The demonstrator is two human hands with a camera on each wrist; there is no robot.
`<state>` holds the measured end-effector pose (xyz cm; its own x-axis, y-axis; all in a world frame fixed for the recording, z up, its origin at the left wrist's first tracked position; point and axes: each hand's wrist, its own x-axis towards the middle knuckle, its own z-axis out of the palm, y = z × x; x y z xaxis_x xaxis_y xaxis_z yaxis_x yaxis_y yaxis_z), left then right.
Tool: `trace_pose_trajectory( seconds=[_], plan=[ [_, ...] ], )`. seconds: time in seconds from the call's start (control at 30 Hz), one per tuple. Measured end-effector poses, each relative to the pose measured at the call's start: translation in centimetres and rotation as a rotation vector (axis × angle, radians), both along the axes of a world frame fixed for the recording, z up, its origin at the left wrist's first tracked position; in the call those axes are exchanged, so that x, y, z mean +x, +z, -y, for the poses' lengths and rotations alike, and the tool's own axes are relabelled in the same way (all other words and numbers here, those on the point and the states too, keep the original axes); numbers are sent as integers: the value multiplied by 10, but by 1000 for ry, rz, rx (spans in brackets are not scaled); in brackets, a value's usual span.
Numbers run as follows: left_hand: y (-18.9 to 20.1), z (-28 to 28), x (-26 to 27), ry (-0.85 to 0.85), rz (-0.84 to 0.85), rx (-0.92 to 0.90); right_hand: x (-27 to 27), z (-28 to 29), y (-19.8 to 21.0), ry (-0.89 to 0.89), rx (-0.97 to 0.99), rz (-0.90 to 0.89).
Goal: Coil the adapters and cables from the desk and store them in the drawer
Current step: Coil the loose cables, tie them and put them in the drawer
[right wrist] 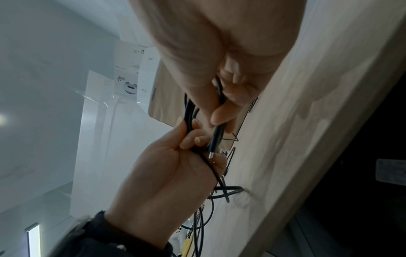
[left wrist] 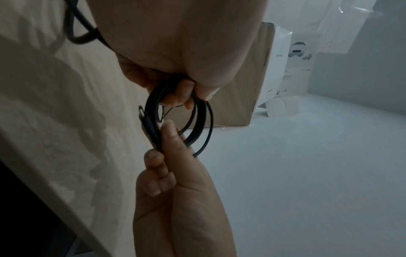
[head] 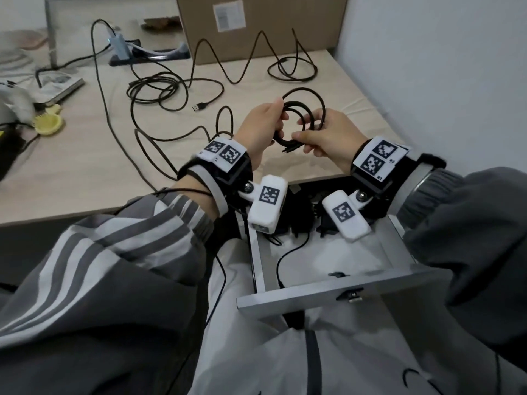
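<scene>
Both hands hold a coiled black cable [head: 286, 143] above the desk's front right corner. My left hand [head: 268, 124] grips the coil's left side, thumb on top. My right hand [head: 322, 135] pinches the lower strands near a plug end. In the left wrist view the coil [left wrist: 151, 104] hangs from the left hand's fingers [left wrist: 182, 97], and the right hand [left wrist: 175, 182] pinches it from below. In the right wrist view the plug [right wrist: 214, 142] sticks out below the right hand's fingers [right wrist: 222, 116]. The open grey drawer [head: 313, 297] lies right under the hands, with black adapters [head: 302, 220] at its back.
Several loose black cables remain on the desk: a tangled one [head: 159, 89], a zigzag one [head: 256, 52] against the cardboard box [head: 256, 24], and a long one [head: 137, 138] running to the front edge. A yellow object [head: 47, 124] lies at the left. A white wall stands on the right.
</scene>
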<state>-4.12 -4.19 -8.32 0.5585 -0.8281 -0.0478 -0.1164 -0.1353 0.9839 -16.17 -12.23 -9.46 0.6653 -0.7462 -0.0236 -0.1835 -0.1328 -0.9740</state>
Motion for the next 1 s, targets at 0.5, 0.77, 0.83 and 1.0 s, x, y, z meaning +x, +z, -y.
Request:
trace_pose_trajectory(
  seconds=[0.5, 0.77, 0.83, 1.0],
  plan=[
    [-4, -7, -14, -181, 44, 52, -21, 3, -7, -168, 148, 246],
    [-17, -3, -29, -94, 128, -4, -14, -7, -17, -161, 274, 356],
    [-18, 1, -35, 13, 127, -73, -13, -13, -20, -130, 314, 323],
    [-21, 12, -37, 131, 130, -87, -15, -17, -20, -45, 343, 169]
  ],
)
